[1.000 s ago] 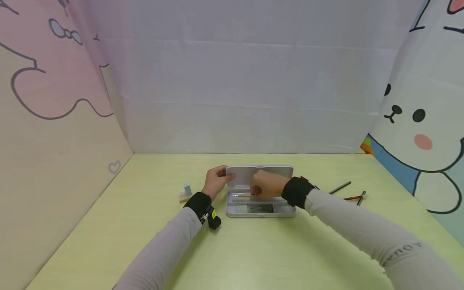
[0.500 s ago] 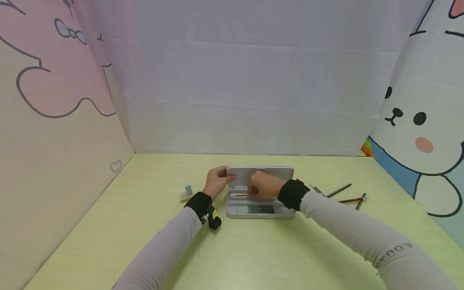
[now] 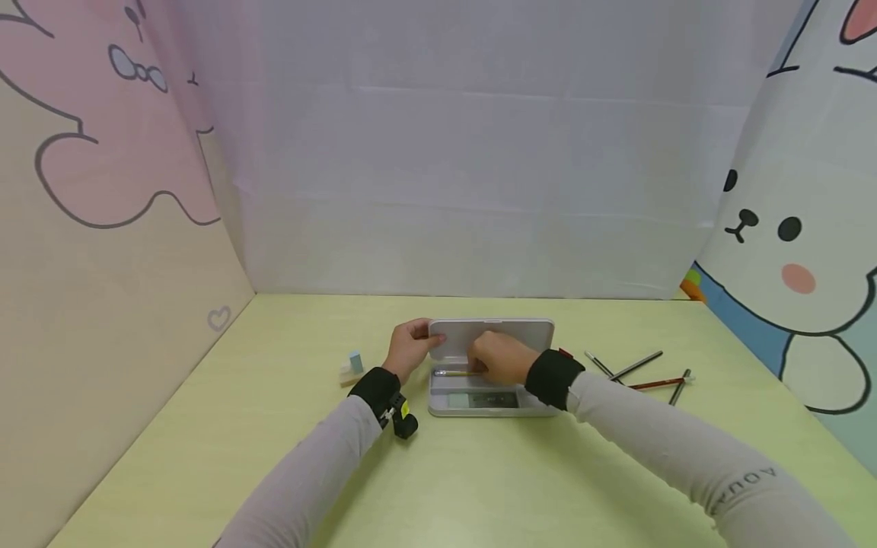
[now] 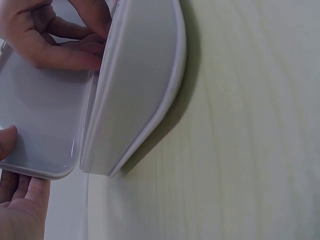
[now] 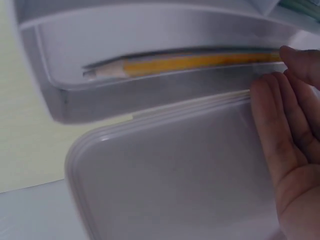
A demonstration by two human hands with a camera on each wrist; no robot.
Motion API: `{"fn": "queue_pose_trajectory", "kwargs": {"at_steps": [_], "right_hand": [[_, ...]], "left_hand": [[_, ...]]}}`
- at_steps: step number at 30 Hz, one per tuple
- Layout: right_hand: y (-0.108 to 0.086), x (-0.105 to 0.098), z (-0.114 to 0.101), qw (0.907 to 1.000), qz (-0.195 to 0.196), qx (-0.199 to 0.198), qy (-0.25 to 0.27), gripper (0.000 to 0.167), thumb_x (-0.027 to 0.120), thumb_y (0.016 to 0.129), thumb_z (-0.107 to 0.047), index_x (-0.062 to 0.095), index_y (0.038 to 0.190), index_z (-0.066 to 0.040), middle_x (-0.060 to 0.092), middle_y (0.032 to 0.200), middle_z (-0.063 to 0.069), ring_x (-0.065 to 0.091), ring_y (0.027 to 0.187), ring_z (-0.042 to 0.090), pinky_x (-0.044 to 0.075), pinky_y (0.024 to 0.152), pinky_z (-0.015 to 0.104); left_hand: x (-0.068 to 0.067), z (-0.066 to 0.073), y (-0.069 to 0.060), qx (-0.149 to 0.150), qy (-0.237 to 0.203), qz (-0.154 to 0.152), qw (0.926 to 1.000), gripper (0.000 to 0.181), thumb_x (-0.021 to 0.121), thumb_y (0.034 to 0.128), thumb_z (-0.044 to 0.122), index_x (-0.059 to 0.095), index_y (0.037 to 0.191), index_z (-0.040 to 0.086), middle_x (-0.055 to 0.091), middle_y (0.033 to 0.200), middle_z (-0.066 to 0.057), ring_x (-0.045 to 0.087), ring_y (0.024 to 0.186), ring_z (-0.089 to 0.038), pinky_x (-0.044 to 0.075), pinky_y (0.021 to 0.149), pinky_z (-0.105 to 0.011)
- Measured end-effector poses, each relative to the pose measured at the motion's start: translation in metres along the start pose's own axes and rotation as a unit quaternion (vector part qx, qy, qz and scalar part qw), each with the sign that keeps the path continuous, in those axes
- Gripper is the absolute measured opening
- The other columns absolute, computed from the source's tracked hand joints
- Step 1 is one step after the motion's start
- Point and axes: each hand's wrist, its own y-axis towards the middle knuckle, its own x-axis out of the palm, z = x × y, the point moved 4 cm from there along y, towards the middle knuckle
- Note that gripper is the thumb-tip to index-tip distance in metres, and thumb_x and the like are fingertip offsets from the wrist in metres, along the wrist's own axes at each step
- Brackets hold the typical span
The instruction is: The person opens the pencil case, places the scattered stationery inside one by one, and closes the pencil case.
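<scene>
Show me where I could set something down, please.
Bare table lies in front of the pencil case, between the left sleeve and right sleeve, and between the small blocks and left wall. It is crowded right of the case, where loose sticks cluster.

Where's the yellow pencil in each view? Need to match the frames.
Head: yellow pencil, low and near centre, in the rear compartment of the open case.
Left wrist: not discernible; the case's outer wall faces the camera.
Right wrist: upper part, tip at left, running right.
Shared landmark: the raised lid, at left in left wrist, bottom in right wrist.
</scene>
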Motion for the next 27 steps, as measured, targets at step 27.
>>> {"fn": "queue_pose_trajectory", "kwargs": {"at_steps": [27], "right_hand": [[-0.069, -0.022, 0.038, 0.9987, 0.020, 0.048, -0.001, 0.010, 0.080, 0.072, -0.005, 0.070, 0.075, -0.007, 0.062, 0.064, -0.001, 0.044, 0.058, 0.003, 0.040, 0.056, 0.019]], "left_hand": [[-0.001, -0.004, 0.001, -0.002, -0.011, -0.008, 0.9999, 0.027, 0.070, 0.0854, 0.004, 0.068, 0.112, 0.000, 0.070, 0.113, -0.019, 0.067, 0.102, -0.024, 0.054, 0.092, -0.036]]}}
